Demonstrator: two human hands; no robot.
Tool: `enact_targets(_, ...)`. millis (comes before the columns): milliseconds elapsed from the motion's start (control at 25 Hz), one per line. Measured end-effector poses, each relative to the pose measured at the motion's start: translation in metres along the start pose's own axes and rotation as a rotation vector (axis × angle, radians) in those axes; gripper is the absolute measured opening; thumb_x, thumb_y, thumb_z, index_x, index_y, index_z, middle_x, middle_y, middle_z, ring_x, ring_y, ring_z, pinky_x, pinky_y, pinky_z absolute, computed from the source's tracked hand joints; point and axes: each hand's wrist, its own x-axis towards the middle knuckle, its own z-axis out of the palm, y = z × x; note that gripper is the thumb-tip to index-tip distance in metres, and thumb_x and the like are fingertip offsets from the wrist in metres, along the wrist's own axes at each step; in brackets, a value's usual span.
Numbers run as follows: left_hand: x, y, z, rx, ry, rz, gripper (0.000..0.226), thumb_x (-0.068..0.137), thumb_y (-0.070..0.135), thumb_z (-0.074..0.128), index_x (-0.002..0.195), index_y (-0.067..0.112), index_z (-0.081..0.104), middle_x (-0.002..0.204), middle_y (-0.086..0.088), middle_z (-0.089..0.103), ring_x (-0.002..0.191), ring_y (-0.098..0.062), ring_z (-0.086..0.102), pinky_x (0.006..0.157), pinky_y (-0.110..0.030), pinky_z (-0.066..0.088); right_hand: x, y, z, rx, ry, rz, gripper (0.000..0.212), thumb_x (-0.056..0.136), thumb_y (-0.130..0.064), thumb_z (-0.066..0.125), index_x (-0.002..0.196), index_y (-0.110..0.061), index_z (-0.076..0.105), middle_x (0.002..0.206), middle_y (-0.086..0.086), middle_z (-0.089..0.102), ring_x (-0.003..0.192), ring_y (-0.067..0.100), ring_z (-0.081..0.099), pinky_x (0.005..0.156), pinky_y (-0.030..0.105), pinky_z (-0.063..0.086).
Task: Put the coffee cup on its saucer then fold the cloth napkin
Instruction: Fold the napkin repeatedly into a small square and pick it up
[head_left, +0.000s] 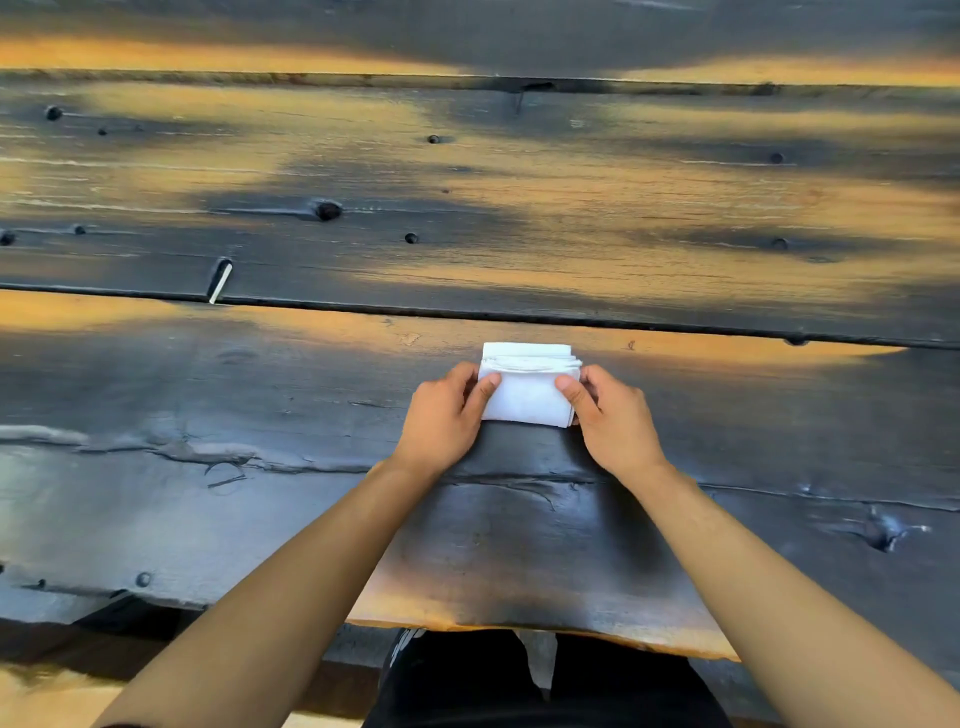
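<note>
Head view, one frame, looking down over a dark, charred-looking wooden table (218, 395) with orange patches and knots. Plank seams run across it left to right. Far left edge of the table is cut off by the frame; a blurred pale streak there is hard to make out.

Left forearm enters from the bottom left corner, bare, elbow out of frame. Left hand (445, 413) rests at the left edge of the napkin (527, 387), thumb lying on top of the cloth, the other fingers curled round the side and hidden behind or under it. Grip is narrow, pinching the napkin's left edge.

Napkin: white cloth, folded into a small thick rectangle, lying on the near plank roughly centre frame, just this side of the long seam. Several stacked layers show along its far edge and right side. Its underside and both side edges are partly covered by the hands.

Right hand (608, 415) mirrors the left: thumb on top of the napkin's right edge, fingers wrapped beside it, tips not visible. Narrow pinch on the cloth. Right forearm runs off the bottom right corner.

Below the table's near edge, dark clothing on the person's lap (519, 686) shows, partly cut off by the bottom of the frame.

Cup and saucer: neither falls inside this view.
</note>
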Motion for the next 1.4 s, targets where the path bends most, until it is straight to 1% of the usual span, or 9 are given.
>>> enact_targets(120,0.021,0.007,0.004,0.068,-0.023,-0.089,0.041,0.105,0.044,0.041,0.087,0.010,0.053,0.070,-0.011,0.062,0.077,-0.041,0.060,0.064,-0.042,0.039,0.019,0.000,0.003,0.008,0.000,0.087,0.046,0.101,-0.050,0.049,0.074,-0.013,0.054,0.062,0.008,0.064,0.067,0.028,0.066,0.072,0.041,0.052)
enact_targets(280,0.034,0.010,0.013,0.177,0.006,-0.163,0.039,0.106,0.042,0.035,0.095,0.011,0.056,0.089,-0.020,0.071,0.087,-0.044,0.063,0.074,-0.044,0.049,0.034,-0.009,0.004,-0.028,-0.009,0.173,0.048,0.100,-0.050,0.051,0.073,-0.010,0.056,0.047,0.000,0.056,0.047,0.017,0.067,0.060,0.032,0.047)
enact_targets(480,0.022,0.015,0.021,0.107,0.159,-0.244,0.033,0.103,0.036,0.043,0.102,0.008,0.060,0.083,-0.023,0.070,0.082,-0.046,0.063,0.073,-0.045,0.051,0.036,-0.015,0.006,-0.045,0.000,0.212,0.044,0.095,-0.056,0.056,0.082,-0.015,0.066,0.056,0.002,0.067,0.042,0.016,0.066,0.063,0.029,0.054)
enact_targets(680,0.018,0.020,0.033,0.112,0.250,-0.191,0.033,0.103,0.029,0.048,0.091,0.000,0.058,0.084,-0.024,0.066,0.076,-0.046,0.062,0.064,-0.044,0.045,0.033,-0.012,0.013,-0.053,0.117,0.221,0.040,0.089,-0.059,0.063,0.076,-0.021,0.064,0.064,-0.001,0.069,0.058,0.024,0.069,0.068,0.039,0.058)
enact_targets(840,0.021,0.017,0.034,0.325,0.181,-0.203,0.045,0.104,0.039,0.044,0.086,0.001,0.062,0.084,-0.022,0.069,0.075,-0.045,0.065,0.059,-0.038,0.038,0.029,-0.018,0.018,-0.133,0.219,0.236,0.038,0.090,-0.056,0.062,0.085,-0.019,0.066,0.076,0.000,0.072,0.076,0.024,0.068,0.069,0.032,0.054)
enact_targets(1000,0.021,0.014,0.031,0.469,0.130,-0.223,0.053,0.101,0.043,0.048,0.067,0.005,0.063,0.061,-0.019,0.066,0.055,-0.040,0.063,0.052,-0.029,0.030,0.025,-0.025,0.025,-0.289,0.295,0.210,0.035,0.094,-0.053,0.057,0.100,-0.019,0.060,0.094,0.001,0.071,0.088,0.030,0.066,0.069,0.034,0.044)
enact_targets(1120,0.021,0.009,0.036,0.507,0.195,-0.190,0.055,0.095,0.045,0.043,0.053,0.010,0.057,0.044,-0.009,0.055,0.037,-0.031,0.053,0.046,-0.021,0.024,0.028,-0.030,0.032,-0.319,0.327,0.193,0.032,0.095,-0.047,0.056,0.110,-0.018,0.058,0.112,0.002,0.065,0.099,0.030,0.063,0.078,0.038,0.046)
enact_targets(1240,0.019,0.006,0.038,0.464,0.211,-0.160,0.057,0.095,0.048,0.036,0.057,0.011,0.058,0.048,-0.007,0.058,0.042,-0.029,0.055,0.045,-0.022,0.024,0.030,-0.029,0.034,-0.246,0.357,0.194,0.031,0.093,-0.043,0.062,0.111,-0.018,0.061,0.114,0.003,0.058,0.107,0.025,0.056,0.083,0.038,0.048)
enact_targets(1400,0.016,0.007,0.032,0.341,0.159,-0.201,0.055,0.103,0.048,0.037,0.072,0.008,0.058,0.070,-0.012,0.066,0.064,-0.036,0.061,0.052,-0.031,0.035,0.029,-0.022,0.027,-0.074,0.387,0.199,0.030,0.097,-0.042,0.057,0.110,-0.015,0.061,0.110,0.003,0.061,0.105,0.023,0.057,0.087,0.035,0.045)
